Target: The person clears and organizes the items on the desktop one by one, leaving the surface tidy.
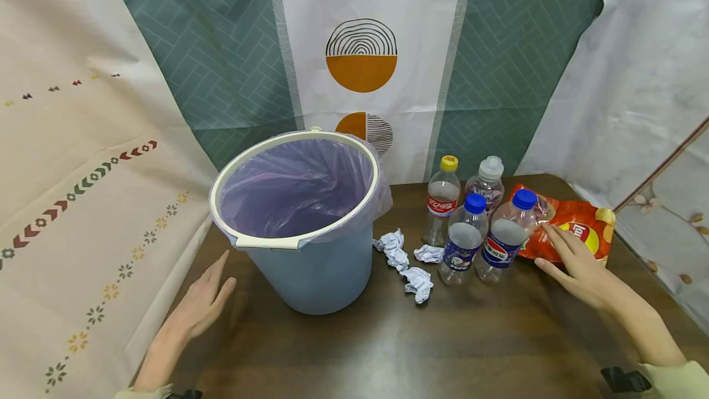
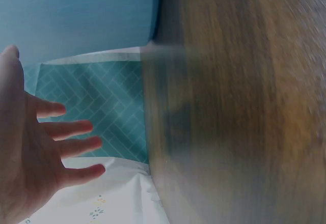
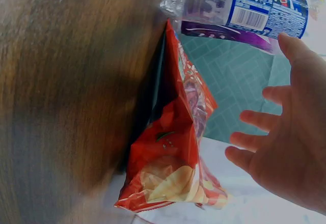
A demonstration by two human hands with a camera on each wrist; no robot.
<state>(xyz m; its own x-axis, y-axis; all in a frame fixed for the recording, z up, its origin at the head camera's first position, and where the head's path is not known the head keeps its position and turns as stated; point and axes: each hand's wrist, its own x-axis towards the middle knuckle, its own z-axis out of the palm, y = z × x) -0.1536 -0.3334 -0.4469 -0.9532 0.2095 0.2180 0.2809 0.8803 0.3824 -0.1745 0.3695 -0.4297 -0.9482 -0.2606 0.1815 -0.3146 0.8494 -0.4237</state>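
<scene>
My left hand (image 1: 195, 304) is held with its fingers spread, left of a blue bin (image 1: 318, 276) lined with a thin purple bag (image 1: 299, 183); nothing is in its grasp. In the left wrist view, that hand (image 2: 38, 158) is apart from the bin. My right hand (image 1: 587, 273), fingers extended, is by a red chip bag (image 1: 573, 226) and a Pepsi bottle (image 1: 504, 242) with a blue cap. The right wrist view shows its thumb close to the bottle's label (image 3: 270, 7); whether they touch, I cannot tell. The other fingers (image 3: 254, 119) stand off the bag.
Beside the Pepsi bottle stand another blue-capped bottle (image 1: 464, 239), a yellow-capped Coca-Cola bottle (image 1: 443, 199) and a white-capped bottle (image 1: 487, 186). Crumpled papers (image 1: 418, 284) lie between bin and bottles on the brown table (image 1: 388, 356). Patterned cloth (image 1: 227, 48) hangs behind.
</scene>
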